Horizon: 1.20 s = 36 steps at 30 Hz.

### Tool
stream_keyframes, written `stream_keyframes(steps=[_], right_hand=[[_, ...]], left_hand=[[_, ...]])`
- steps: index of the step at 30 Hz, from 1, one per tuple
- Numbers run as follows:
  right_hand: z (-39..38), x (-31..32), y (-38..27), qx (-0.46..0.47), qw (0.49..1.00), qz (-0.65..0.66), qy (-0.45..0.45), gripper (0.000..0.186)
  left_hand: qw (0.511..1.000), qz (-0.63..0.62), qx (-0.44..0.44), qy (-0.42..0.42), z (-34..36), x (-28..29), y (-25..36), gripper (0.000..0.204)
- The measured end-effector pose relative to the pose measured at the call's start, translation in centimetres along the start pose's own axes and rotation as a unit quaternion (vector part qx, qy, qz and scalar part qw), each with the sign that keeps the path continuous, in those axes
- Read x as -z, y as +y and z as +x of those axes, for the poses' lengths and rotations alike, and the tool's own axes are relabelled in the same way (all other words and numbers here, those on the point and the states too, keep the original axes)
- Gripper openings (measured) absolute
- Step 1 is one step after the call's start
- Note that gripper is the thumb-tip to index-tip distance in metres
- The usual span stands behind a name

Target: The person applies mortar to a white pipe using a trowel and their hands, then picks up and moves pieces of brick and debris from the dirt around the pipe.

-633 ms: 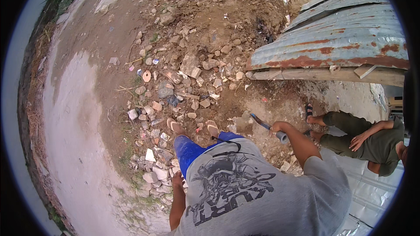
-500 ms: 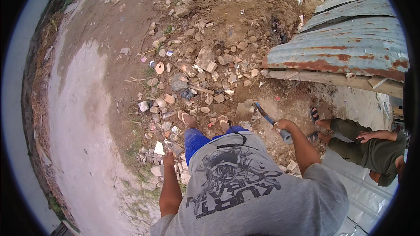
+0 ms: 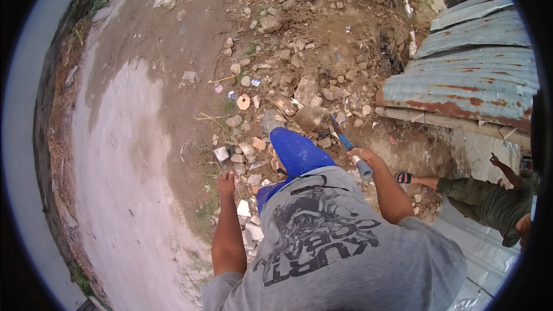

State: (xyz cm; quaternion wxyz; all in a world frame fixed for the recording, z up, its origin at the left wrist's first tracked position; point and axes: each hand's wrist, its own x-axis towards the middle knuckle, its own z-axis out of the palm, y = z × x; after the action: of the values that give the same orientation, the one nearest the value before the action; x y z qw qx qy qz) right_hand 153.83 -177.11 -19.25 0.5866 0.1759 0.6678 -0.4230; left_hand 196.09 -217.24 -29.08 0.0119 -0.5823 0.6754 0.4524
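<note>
My right hand (image 3: 366,160) is closed round the grey pipe-like end of a hoe's handle (image 3: 347,143). The handle slants away up and left, blue and rusty past my grip. At its far end a broad, dirt-coloured blade (image 3: 313,117) hangs over the rubble; whether it touches the stones I cannot tell. My left hand (image 3: 226,183) hangs low on the left above the edge of the stones, its fingers loosely apart and nothing visible in it. One blue-clothed knee (image 3: 296,151) is raised in front of me and hides most of my feet.
Broken stones and brick pieces (image 3: 305,89) cover the dirt ahead. Rusty corrugated roofing (image 3: 461,83) on a wooden beam (image 3: 443,121) juts in at the right. Below it a person in dark green (image 3: 489,201) is nearby, beside metal sheets (image 3: 455,242). A pale dirt strip (image 3: 124,167) runs along the left.
My view has shifted and one knee has come up and forward. The hoe has swung forward with my right hand, my left hand has moved up, and the other person's arm is now raised.
</note>
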Motion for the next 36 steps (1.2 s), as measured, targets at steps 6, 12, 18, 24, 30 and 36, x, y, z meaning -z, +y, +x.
stream_keyframes(steps=[6, 12, 18, 24, 30, 36], right_hand=[[11.0, -11.1, -4.6, -0.065, 0.989, 0.105, 0.075, 0.014], [19.9, -14.9, -9.7, -0.186, 0.981, -0.015, 0.049, 0.023], [21.8, -12.6, -18.4, -0.222, 0.974, 0.033, -0.019, 0.018], [22.4, -21.4, -22.9, -0.159, 0.971, 0.174, 0.032, 0.024], [24.9, -32.4, -20.5, -0.042, 0.896, 0.433, 0.082, 0.018], [30.3, -40.1, -19.5, 0.011, 0.84, 0.516, 0.168, 0.014]], left_hand=[[0.982, -0.141, 0.115, -0.058, 0.4, -1.6, -8.8, 0.046], [0.957, -0.094, 0.231, -0.146, 9.0, 3.0, -1.0, 0.045], [0.966, -0.093, 0.201, -0.13, 19.9, 12.0, 5.3, 0.044], [0.979, -0.07, 0.135, -0.137, 30.3, 20.3, 11.4, 0.044], [0.955, 0.031, -0.067, -0.288, 41.4, 27.4, 20.2, 0.043], [0.896, 0.012, 0.015, -0.443, 51.8, 31.7, 26.5, 0.046]])
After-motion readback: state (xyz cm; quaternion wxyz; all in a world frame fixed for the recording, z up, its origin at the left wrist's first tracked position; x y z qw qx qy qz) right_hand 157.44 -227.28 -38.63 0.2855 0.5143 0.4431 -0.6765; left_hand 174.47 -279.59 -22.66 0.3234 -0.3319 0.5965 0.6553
